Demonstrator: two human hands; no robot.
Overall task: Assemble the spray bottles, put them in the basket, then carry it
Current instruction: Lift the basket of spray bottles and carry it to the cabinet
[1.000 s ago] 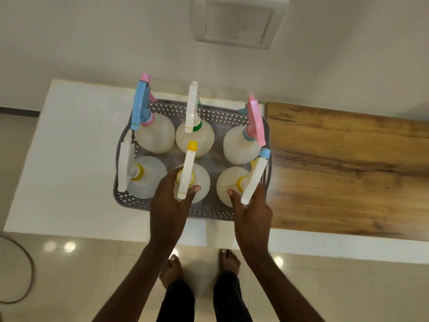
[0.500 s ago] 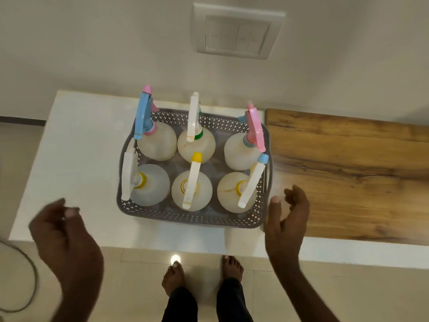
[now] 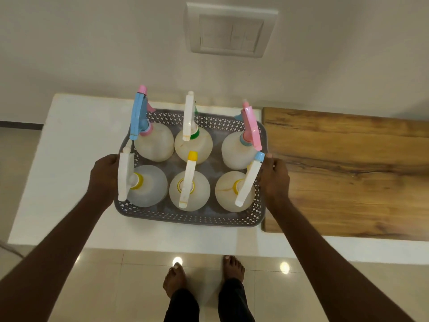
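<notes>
Both hands gripped a grey basket (image 3: pixel 185 218) of six spray bottles on a white counter (image 3: pixel 74 159).

The left hand (image 3: pixel 104 175) curled round the basket's left rim and the right hand (image 3: pixel 275 176) round its right rim, fingers closed on the edges. Inside, the bottles stood in two rows of three, all fitted with trigger heads: a blue one (image 3: pixel 138 119), a white one (image 3: pixel 188 117) and a pink one (image 3: pixel 250 126) at the back. A wooden board (image 3: pixel 348 173) lay just beside the basket, with bare feet (image 3: pixel 174 280) on the tiled floor below.
</notes>
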